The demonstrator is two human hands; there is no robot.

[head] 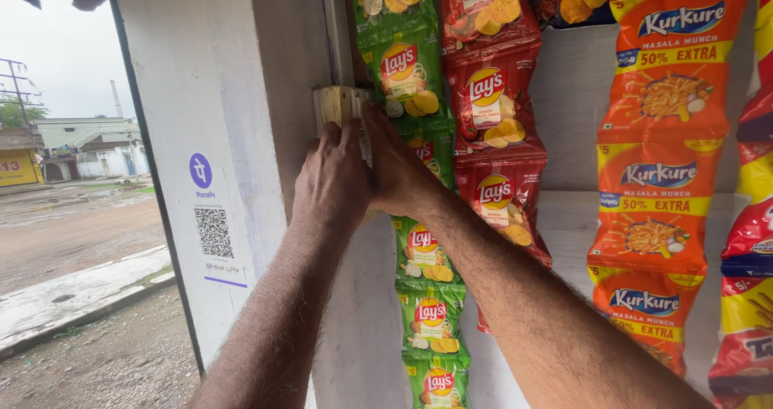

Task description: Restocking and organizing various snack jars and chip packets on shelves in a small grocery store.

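Both hands press on a pale wooden block [340, 103] on the white wall [241, 95]: left hand [332, 179] flat, right hand [394, 167] gripping its edge. Green snack packets [407, 75] hang just right, red ones [487, 95] beyond.

Views: one, head-worn. Position: at the person's head, close to a white wall [241, 95] hung with snack packets [491, 111]. Facing: forward and slightly down along both forearms. Range: near, hands at arm's reach, mid-frame. Left edge: open doorway onto a street [64, 224].
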